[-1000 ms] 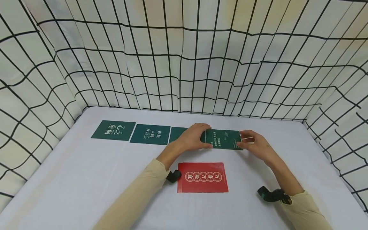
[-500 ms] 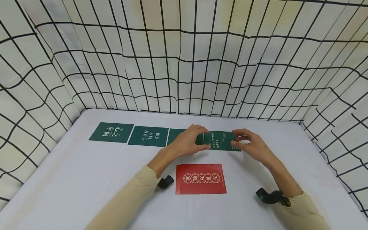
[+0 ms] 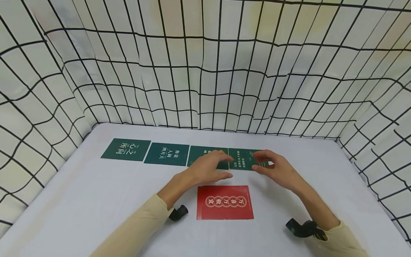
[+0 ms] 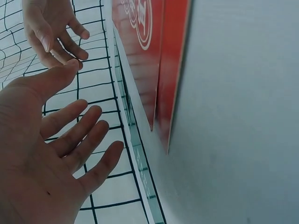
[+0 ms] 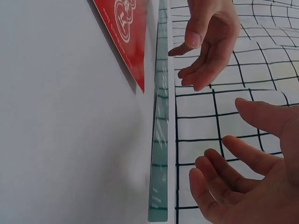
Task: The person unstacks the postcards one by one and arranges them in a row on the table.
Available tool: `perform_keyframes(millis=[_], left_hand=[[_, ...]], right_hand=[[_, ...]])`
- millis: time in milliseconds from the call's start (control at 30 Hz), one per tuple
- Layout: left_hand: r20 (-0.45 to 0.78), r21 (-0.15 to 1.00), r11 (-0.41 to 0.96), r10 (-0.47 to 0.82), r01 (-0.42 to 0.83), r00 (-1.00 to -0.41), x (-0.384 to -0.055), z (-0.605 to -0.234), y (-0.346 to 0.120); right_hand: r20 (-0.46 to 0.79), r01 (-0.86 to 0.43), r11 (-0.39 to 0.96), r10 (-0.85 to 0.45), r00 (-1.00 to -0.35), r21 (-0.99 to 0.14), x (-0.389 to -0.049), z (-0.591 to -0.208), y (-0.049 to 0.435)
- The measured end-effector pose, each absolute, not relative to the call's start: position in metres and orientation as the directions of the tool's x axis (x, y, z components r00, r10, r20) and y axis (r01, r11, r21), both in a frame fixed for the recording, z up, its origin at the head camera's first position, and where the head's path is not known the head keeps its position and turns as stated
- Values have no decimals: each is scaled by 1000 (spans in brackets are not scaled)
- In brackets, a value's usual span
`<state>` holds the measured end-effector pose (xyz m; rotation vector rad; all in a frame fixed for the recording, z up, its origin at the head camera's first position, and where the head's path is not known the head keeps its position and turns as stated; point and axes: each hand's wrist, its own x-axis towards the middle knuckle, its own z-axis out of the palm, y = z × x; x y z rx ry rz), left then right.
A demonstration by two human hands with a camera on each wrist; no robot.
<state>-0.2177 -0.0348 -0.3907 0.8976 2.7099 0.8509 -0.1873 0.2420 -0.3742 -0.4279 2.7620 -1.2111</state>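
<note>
Several dark green cards with pale Chinese characters lie flat in a row near the table's far side. The rightmost green card (image 3: 240, 159) is partly covered from view by my right hand (image 3: 277, 169), which hovers over its right end with fingers relaxed. My left hand (image 3: 207, 167) hangs over the green card beside it (image 3: 199, 153), thumb and fingers apart and nothing between them. In both wrist views the palms face each other, holding nothing. Nearer to me lies a small stack of red cards (image 3: 224, 212) with white ringed characters; the left wrist view shows two overlapping edges.
Farther left in the row are the leftmost green card (image 3: 126, 149) and its neighbour card (image 3: 167, 154). A white cloth-like surface covers the table (image 3: 106, 200). Black netting in front of white walls encloses the back and sides. Each wrist carries a black camera.
Both hands have let go of the rightmost green card and drawn back slightly toward me. That card now lies flat in line with the others, and more of the card beside it shows.
</note>
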Motion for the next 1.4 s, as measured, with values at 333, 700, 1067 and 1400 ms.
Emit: perform_keyframes(millis=[333, 700, 1067, 1400], left_hand=[[-8, 548, 672, 599, 498, -800, -204, -392, -46], [12, 585, 638, 610, 500, -792, -201, -394, -56], [-2, 593, 639, 610, 490, -793, -198, -399, -67], [-28, 605, 627, 632, 490, -774, -194, -399, -75]], right_hand=[[56, -299, 632, -374, -926, -715, -178, -380, 228], [48, -347, 625, -443, -895, -699, -170, -382, 216], [26, -373, 640, -483, -875, -672, -163, -384, 206], [-42, -377, 677, -516, -855, -633, -158, -384, 200]])
